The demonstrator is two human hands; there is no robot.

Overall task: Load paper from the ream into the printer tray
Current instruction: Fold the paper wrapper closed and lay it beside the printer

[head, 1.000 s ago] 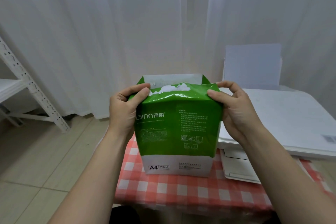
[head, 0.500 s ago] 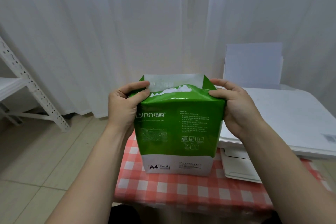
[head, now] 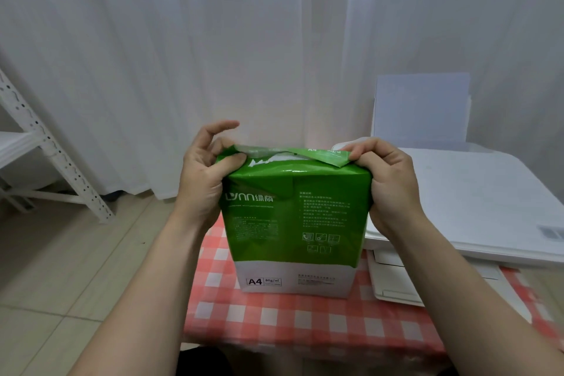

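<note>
White curtain [head: 213,55] behind; checked desk [head: 274,320]. Ream [head: 293,223]: upright on desk, beside printer [head: 476,207]. Left hand [head: 203,174], right hand [head: 387,180]: fingers pinch wrapper's top flap at either end.

Ream [head: 296,223]: I see it standing on end on the table [head: 305,323], between my two grips.
Left hand [head: 204,180]: pinches the ream's top left corner.
Right hand [head: 387,183]: pinches the top flap [head: 323,156] at the right corner.
Printer [head: 476,198]: just right of my right grip, on the same table.
Sheets [head: 421,107]: upright behind the printer.
Shelf [head: 45,156]: far left of my left grip.
Curtain [head: 244,40]: behind everything.
</note>
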